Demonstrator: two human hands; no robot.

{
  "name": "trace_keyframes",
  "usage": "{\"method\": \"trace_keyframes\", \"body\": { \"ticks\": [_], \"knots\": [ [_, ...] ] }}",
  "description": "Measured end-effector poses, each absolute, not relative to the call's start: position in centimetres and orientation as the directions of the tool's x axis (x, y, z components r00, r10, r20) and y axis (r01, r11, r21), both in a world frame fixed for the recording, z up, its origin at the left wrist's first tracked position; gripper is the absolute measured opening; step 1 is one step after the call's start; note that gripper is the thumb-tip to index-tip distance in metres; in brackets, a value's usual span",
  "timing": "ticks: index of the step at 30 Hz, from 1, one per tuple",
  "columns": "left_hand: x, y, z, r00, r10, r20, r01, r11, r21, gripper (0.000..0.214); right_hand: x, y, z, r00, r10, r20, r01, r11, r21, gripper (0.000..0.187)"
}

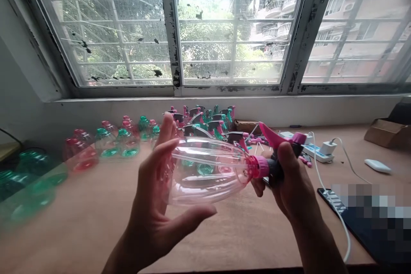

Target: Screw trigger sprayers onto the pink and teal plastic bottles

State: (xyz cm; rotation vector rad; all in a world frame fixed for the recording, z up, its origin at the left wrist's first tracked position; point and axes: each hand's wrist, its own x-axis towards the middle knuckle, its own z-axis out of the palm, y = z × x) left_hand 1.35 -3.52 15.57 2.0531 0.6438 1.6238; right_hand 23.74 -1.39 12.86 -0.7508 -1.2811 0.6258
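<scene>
A clear pink spray bottle [208, 175] is held sideways above the table, its base to the left. Its pink collar [259, 167] joins a black and pink trigger spray head [278, 154]. My right hand [293, 184] grips that head, thumb on the near side. At the bottle's base, my left hand [160, 197] has its palm turned to the bottle with fingers stretched up and thumb spread out below. Whether its palm touches the base is hard to make out. Behind the bottle stand several trigger-topped bottles [215, 124], partly hidden.
Several green and pink bottles without spray heads [109, 141] stand at the left and back. Loose pink parts, a cardboard box [387, 135], a power strip [317, 154] with a white cable, a white mouse [378, 165] and a dark device [362, 222] lie at the right.
</scene>
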Motion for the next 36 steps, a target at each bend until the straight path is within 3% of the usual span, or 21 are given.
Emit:
{"method": "trace_keyframes", "body": {
  "ticks": [3, 5, 8, 10, 14, 18, 21, 25, 29, 32, 36],
  "knots": [
    [0.8, -3.3, 15.1, 0.219, 0.730, 0.648, 0.002, -0.664, 0.747, 0.087, 24.8, -1.3, 12.6, 0.192, 0.686, 0.702, 0.046, 0.708, -0.704, 0.057],
    [0.5, -2.7, 14.8, 0.187, 0.831, 0.523, -0.105, -0.512, 0.852, 0.074, 25.4, -1.4, 12.4, 0.108, 0.598, 0.794, 0.149, 0.780, -0.608, 0.049],
    [0.4, -1.6, 14.6, 0.201, 0.898, 0.391, -0.120, -0.374, 0.920, 0.069, 25.7, -1.5, 12.2, -0.013, 0.503, 0.864, 0.224, 0.844, -0.487, 0.041],
    [0.5, -1.0, 14.5, 0.256, 0.876, 0.409, -0.113, -0.393, 0.912, 0.066, 25.4, -1.7, 12.3, 0.077, 0.516, 0.853, 0.235, 0.822, -0.519, 0.042],
    [0.9, -0.6, 13.9, 0.309, 0.801, 0.513, -0.179, -0.480, 0.859, 0.056, 24.6, -2.4, 13.1, 0.271, 0.649, 0.711, 0.192, 0.688, -0.700, 0.052],
    [0.8, -1.0, 14.1, 0.262, 0.717, 0.646, -0.150, -0.631, 0.761, 0.057, 23.9, -2.9, 13.5, 0.261, 0.734, 0.628, 0.026, 0.645, -0.764, 0.050],
    [-0.1, -1.7, 15.0, 0.300, 0.680, 0.670, -0.061, -0.687, 0.724, 0.060, 23.9, -3.0, 13.5, 0.254, 0.734, 0.630, 0.005, 0.650, -0.760, 0.049],
    [-1.3, -2.2, 16.0, 0.416, 0.745, 0.522, -0.015, -0.569, 0.822, 0.072, 24.5, -2.9, 13.2, 0.178, 0.577, 0.797, 0.206, 0.771, -0.603, 0.045],
    [-0.4, -2.0, 16.2, 0.266, 0.898, 0.352, -0.174, -0.314, 0.933, 0.072, 24.6, -2.6, 12.9, -0.061, 0.362, 0.930, 0.356, 0.878, -0.319, 0.050],
    [1.3, -2.1, 16.0, 0.102, 0.942, 0.321, -0.213, -0.294, 0.932, 0.048, 24.4, -2.6, 12.4, -0.034, 0.426, 0.904, 0.337, 0.857, -0.391, 0.051],
    [2.6, -2.6, 15.9, -0.006, 0.908, 0.419, -0.242, -0.408, 0.880, 0.035, 24.1, -3.2, 11.7, 0.039, 0.581, 0.813, 0.287, 0.773, -0.566, 0.051]
  ]
}}
